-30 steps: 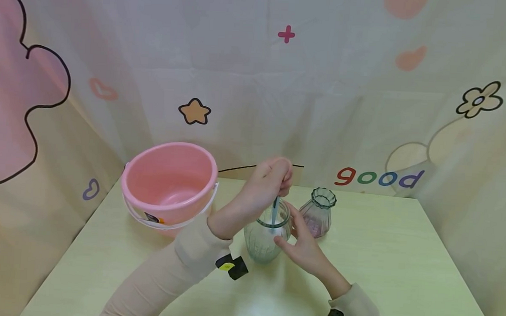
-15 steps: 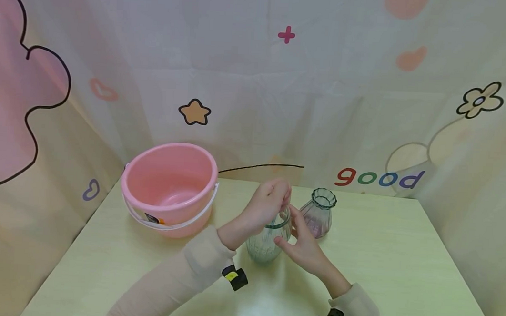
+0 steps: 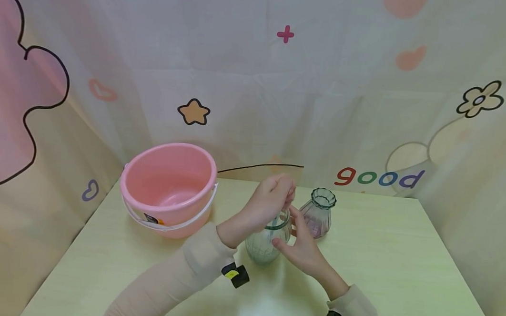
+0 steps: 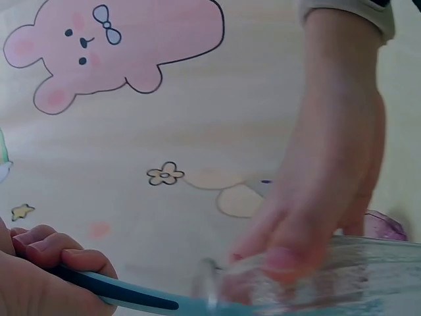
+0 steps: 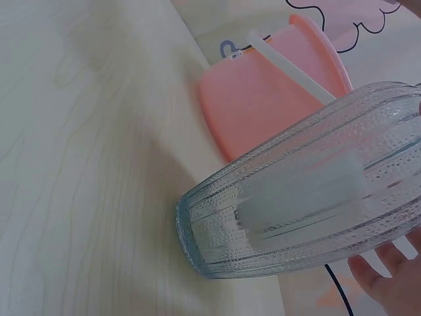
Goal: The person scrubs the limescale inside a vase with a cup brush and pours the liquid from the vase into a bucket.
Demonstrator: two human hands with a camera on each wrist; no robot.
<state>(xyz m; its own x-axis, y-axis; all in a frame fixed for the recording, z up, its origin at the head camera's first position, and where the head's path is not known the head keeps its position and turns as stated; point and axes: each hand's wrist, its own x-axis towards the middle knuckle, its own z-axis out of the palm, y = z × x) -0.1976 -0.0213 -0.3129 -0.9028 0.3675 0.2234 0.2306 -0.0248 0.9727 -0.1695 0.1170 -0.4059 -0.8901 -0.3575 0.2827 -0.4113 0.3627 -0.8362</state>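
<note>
My left hand (image 3: 270, 202) grips the light blue and dark navy handle of a bottle brush (image 4: 141, 299), held low over the mouth of a ribbed clear glass jar (image 3: 261, 249). Through the glass, the right wrist view shows the pale, blunt brush head (image 5: 302, 201) inside. My right hand (image 3: 301, 249) holds the jar near its top, thumb on the near side and fingers round the far right. The jar stands on the table. In the head view the left hand hides part of its rim.
Just behind my right hand stands a smaller grey-green glass vase (image 3: 317, 216) with a purplish lower part. To the left is a pink bucket (image 3: 170, 173) with its white handle (image 3: 189, 220) hanging down in front. A printed curtain (image 3: 240, 81) encloses the pale table (image 3: 393, 270).
Over the last second my left hand went down with the brush, sinking the handle deeper into the jar, then rose slightly. The right hand keeps its hold on the jar.
</note>
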